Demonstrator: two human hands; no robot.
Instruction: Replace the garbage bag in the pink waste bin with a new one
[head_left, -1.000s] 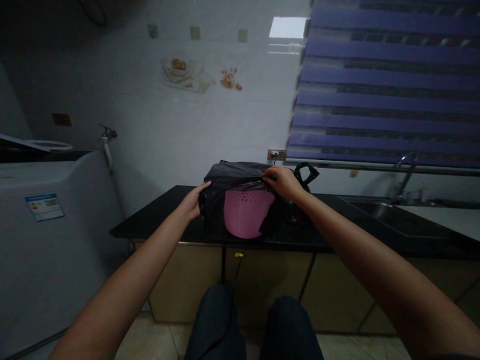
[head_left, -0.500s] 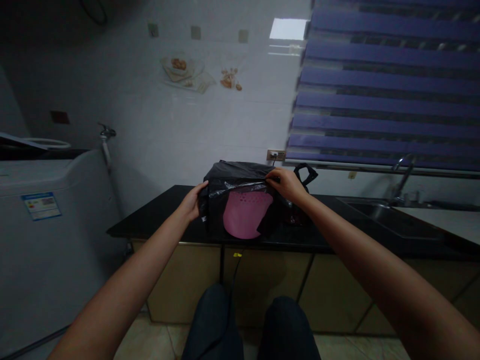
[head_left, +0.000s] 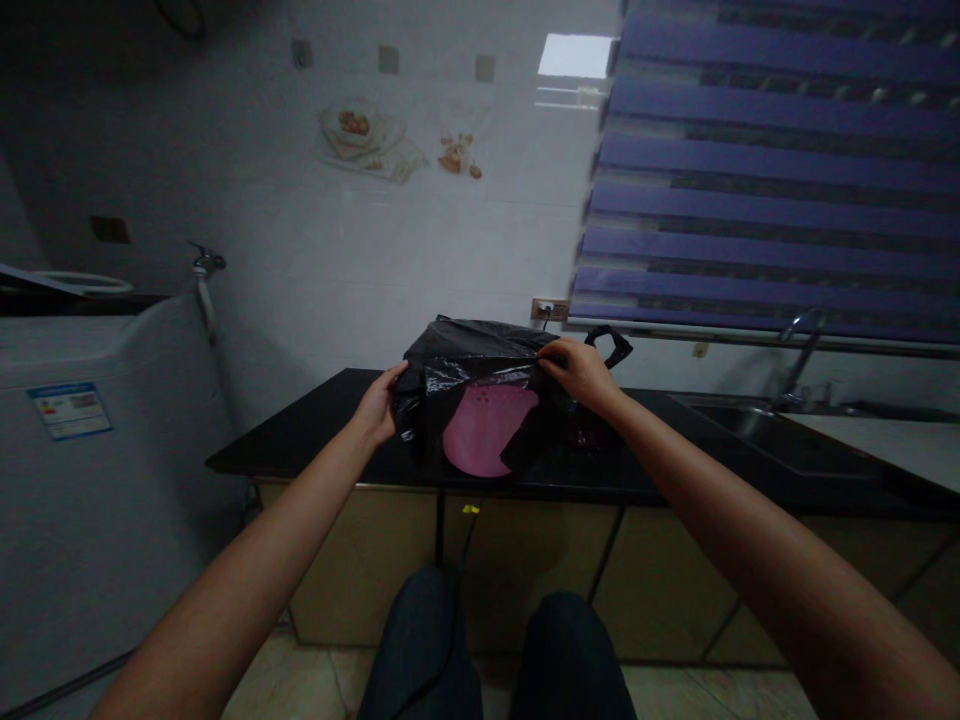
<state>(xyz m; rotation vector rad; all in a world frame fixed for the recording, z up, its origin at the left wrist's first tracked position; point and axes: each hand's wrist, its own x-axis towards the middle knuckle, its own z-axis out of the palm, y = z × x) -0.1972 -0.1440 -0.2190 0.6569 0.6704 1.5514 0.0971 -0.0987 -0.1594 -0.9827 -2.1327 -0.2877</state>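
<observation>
A black plastic bag [head_left: 469, 350] sits on the counter, stretched over a pink perforated plastic basket [head_left: 486, 432]. Only the basket's lower front shows through the bag's opening; its rim and inside are hidden. My left hand [head_left: 377, 405] grips the bag's left side. At the bag's upper right edge, my right hand [head_left: 581, 375] pinches the black plastic between its fingers. A loop handle of the bag [head_left: 611, 345] sticks up behind my right hand.
The black countertop [head_left: 300, 425] ends at a steel sink [head_left: 780, 440] with a faucet on the right. A white washing machine [head_left: 90, 450] stands left. A wall socket, a wall tap and purple blinds are behind. Beige cabinets and my knees lie below.
The bag has slid further down over the basket, now covering its rim and more of its pink side. My right hand has shifted slightly right and down, and the view has drifted slightly.
</observation>
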